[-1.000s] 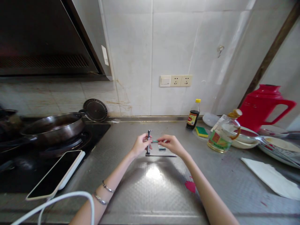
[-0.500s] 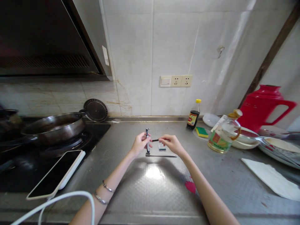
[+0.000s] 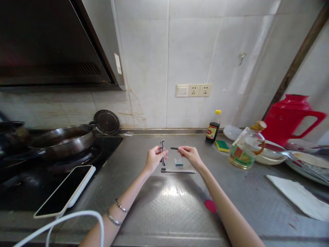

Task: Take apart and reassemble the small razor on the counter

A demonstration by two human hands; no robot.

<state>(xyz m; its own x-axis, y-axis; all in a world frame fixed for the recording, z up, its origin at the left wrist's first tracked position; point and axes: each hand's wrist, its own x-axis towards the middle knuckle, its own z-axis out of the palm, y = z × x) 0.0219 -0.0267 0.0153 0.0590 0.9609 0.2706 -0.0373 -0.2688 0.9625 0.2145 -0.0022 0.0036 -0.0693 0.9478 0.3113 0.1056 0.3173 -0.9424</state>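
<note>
My left hand (image 3: 153,158) is closed around a small upright black and silver tool (image 3: 162,151) above the steel counter (image 3: 167,206). My right hand (image 3: 189,155) pinches a short dark stick-like piece (image 3: 174,148), its tip pointing left toward the tool with a small gap between them. Below the hands a thin flat metal strip (image 3: 178,170) lies on the counter, with a small green and clear packet (image 3: 178,161) just behind it.
A phone (image 3: 65,190) lies at the stove's edge beside a pan (image 3: 61,140), with a white cable (image 3: 64,219) in front. At the right stand a sauce bottle (image 3: 212,130), sponge (image 3: 222,145), oil bottle (image 3: 244,149), red jug (image 3: 290,116), plates (image 3: 305,161) and white paper (image 3: 298,197).
My right hand has lifted the dark piece up and away from the tool, which now leans slightly. The green packet now lies on the counter. The view has shifted a little.
</note>
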